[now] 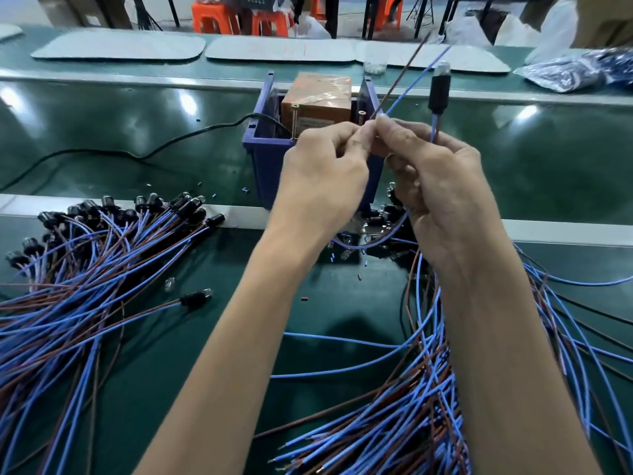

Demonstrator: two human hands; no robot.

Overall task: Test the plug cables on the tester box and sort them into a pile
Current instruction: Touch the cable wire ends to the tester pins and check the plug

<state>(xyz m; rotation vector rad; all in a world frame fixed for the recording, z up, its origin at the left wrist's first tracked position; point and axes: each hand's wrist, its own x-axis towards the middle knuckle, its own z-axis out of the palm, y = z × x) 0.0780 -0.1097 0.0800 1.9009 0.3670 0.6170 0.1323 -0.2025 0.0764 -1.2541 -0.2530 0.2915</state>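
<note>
Green surface (342, 303) carries everything.
Two cable heaps:
- Tidy pile (85, 269), left of the tester box (317, 97) and nearer the camera. Black plugs all point toward the box. Reads as the sorted side.
- Loose heap (428, 406), right of the box and nearer the camera, bare wire ends facing the camera. Reads as untested stock.

The tester box is brown and taped, and sits in a blue bin (267, 156). A black power cord (171, 138) runs off from the box's left. Two screws (294, 123) stand at the box's near edge, likely the test contacts.

Both hands are raised just in front of the box, touching each other.
- Right hand (435, 180) grips one plug cable (416, 82). Its black plug (439, 96) stands above the fist, right of the box. The blue and brown leads angle up past the box's right edge.
- Left hand (322, 169) pinches those same leads at the fingertips.

Bulb lit or not: cannot tell.

Step, my read: prepping the leads for test, no contact with the box yet.
Next: one bare end on each screw, check the bulb, then drop it on the left pile. Keep the ends spread apart so they don't short.
</note>
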